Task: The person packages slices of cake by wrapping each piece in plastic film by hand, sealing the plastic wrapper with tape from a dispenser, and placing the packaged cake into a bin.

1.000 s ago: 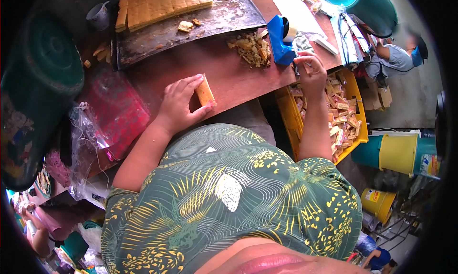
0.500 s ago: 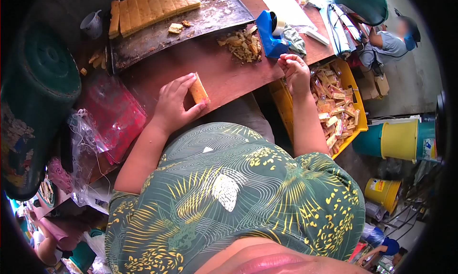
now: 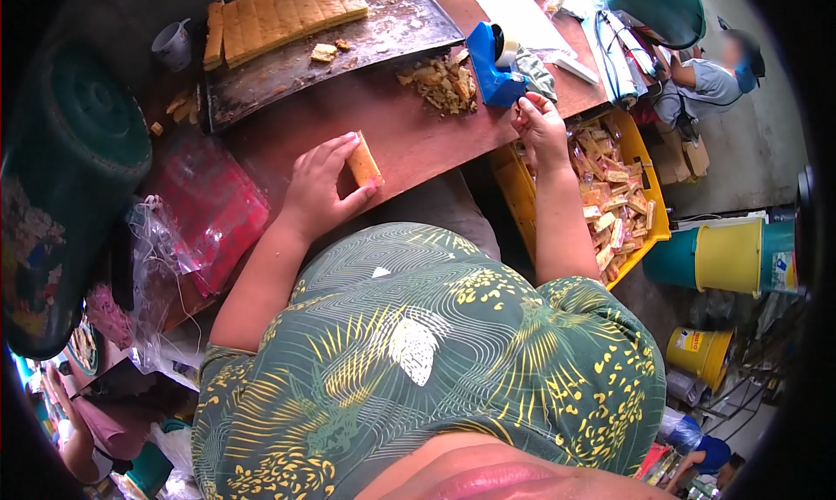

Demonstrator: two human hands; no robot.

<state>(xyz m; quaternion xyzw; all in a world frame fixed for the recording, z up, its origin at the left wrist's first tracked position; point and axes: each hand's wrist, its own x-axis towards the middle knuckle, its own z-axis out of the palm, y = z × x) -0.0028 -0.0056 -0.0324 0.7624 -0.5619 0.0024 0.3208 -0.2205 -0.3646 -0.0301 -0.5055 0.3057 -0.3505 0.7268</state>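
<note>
My left hand grips a rectangular slice of yellow cake between thumb and fingers, near the front edge of the brown table. Beside the blue tape dispenser, my right hand is closed in a pinch; whatever lies between its fingertips is too small to make out. A dark metal tray bears a block of sliced cake and a few loose bits. Broken cake crumbs are heaped between the tray and the dispenser.
Several wrapped slices fill a yellow crate below my right arm. Red plastic packaging lies at the left, near a large green bin. A white cup stands left of the tray. Other people are at the right and lower edges.
The camera view has shifted slightly. My right hand has drawn down and left from beside the dispenser, then moved back close to its corner. My left hand keeps hold of the slice.
</note>
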